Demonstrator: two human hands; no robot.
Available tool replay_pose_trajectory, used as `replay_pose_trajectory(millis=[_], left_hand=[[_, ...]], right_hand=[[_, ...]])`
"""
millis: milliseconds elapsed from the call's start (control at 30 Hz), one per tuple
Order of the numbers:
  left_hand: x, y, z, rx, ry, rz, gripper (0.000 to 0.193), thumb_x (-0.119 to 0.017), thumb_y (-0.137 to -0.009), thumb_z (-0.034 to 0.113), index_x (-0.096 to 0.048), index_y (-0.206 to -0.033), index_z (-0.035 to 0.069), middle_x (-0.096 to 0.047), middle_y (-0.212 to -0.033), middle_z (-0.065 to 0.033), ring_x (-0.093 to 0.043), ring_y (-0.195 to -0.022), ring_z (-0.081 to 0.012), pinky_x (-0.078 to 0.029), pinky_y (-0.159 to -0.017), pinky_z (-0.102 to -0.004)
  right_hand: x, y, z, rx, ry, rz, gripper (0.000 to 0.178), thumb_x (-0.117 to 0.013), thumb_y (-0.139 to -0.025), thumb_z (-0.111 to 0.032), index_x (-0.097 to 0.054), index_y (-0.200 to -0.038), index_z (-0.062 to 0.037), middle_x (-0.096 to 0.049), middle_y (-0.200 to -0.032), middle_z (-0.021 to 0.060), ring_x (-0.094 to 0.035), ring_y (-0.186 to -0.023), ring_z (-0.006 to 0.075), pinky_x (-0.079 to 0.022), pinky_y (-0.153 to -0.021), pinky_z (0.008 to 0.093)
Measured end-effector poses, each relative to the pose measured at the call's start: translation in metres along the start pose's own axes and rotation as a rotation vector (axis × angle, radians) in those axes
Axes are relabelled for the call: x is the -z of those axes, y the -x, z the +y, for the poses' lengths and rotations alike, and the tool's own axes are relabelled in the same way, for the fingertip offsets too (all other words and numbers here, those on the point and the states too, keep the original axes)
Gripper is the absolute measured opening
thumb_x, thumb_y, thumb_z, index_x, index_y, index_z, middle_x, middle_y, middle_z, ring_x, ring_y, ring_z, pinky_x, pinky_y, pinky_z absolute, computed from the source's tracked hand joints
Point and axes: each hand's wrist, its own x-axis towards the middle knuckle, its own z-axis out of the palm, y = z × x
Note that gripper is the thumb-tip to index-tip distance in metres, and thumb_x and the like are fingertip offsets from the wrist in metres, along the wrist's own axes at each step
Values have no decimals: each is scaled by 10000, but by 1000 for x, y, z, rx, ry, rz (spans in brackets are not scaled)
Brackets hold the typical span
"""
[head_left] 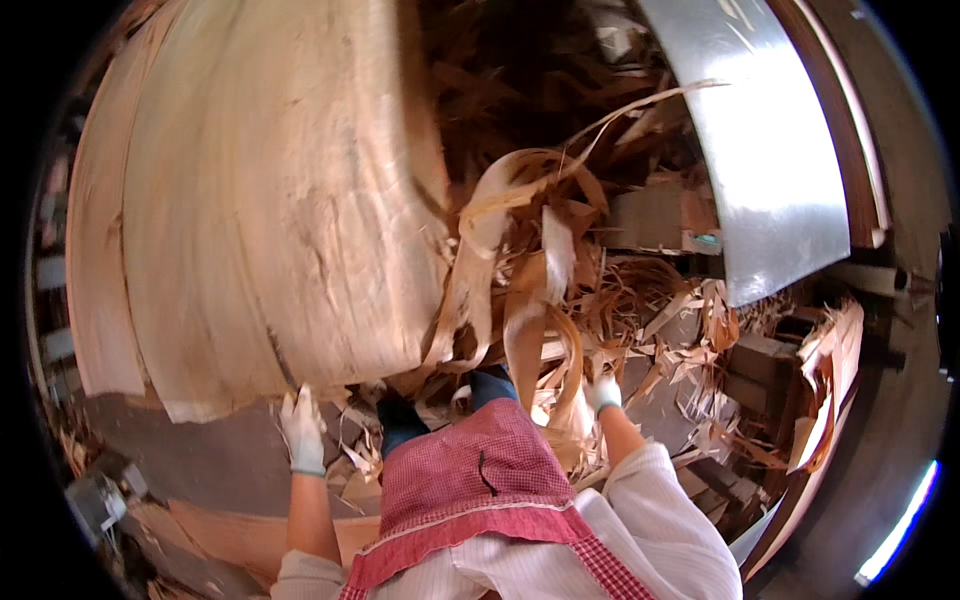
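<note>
A wide, pale wood veneer sheet (290,200) fills the left and middle of the head view, its near edge facing me. My left hand (303,435), in a white glove, is closed at that near edge with the fingertips on the sheet. A dark split runs into the veneer just above those fingers. Long curled veneer strips (528,325) hang along the sheet's right side. My right hand (604,392), also gloved in white, is low beside these strips; its fingers are blurred and partly hidden, so its grip is unclear.
A shiny metal plate (775,160) slopes down at the right. Veneer scraps (640,290) are heaped between it and the sheet, and more lie around my feet. Wood blocks (755,370) stand at the right. Another veneer sheet (95,260) shows along the far left.
</note>
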Motion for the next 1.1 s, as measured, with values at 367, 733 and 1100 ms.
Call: replay_pose_trajectory(millis=[367, 733, 1100], left_hand=[[30, -79, -94, 201, -33, -124, 210, -644, -893, 283, -557, -890, 91, -507, -652, 11, -474, -515, -98, -446, -467, -269], [-7, -132, -151, 268, 38, -242, 208, -632, -896, 152, -599, -1073, 47, -618, -865, -23, -573, -701, -99, -533, -623, -259], [-66, -155, -167, 139, -186, -88, 165, -705, -820, 197, -653, -872, 49, -592, -665, -15, -544, -512, -105, -452, -438, -266]], right_hand=[[31, -48, -347, 525, -723, 30, 380, -596, -855, -293, -632, -1057, 26, -658, -948, 245, -622, -898, 389, -476, -793, 416], [-65, -25, -177, 127, -60, -3, 373, -514, -882, -297, -603, -1170, -77, -657, -1030, 237, -627, -960, 409, -481, -832, 490], [-39, 4, -260, 204, -562, 288, 308, -541, -903, -265, -632, -1041, -5, -661, -937, 242, -631, -895, 406, -483, -790, 429]])
